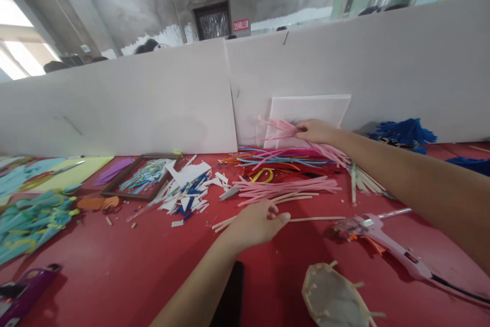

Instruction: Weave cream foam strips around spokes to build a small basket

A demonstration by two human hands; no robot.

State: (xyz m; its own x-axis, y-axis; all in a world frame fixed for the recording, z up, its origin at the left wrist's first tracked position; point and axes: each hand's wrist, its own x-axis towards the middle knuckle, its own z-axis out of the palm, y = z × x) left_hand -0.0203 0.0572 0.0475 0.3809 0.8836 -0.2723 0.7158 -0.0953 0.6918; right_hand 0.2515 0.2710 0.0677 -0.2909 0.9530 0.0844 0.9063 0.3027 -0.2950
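My right hand (312,130) is closed on a bundle of pink pipe cleaners (281,125), lifted in front of white sheets (310,107) that lean on the partition. My left hand (260,222) hovers low over the middle of the table, fingers curled and thumb out; whether it holds anything is hidden. Just beyond it lie more pink pipe cleaners (291,186) and several cream ones (294,197). Behind these is a mixed pile of blue, orange and red pipe cleaners (248,156). A rounded piece edged in cream (333,296) rests near the front edge.
A pink glue gun (401,255) with a cord lies at the right. White and blue scraps (187,184), a brown frame (133,194) and green-yellow pieces (34,220) fill the left. A dark object (231,296) lies beneath my left forearm. A white partition (115,112) stands behind.
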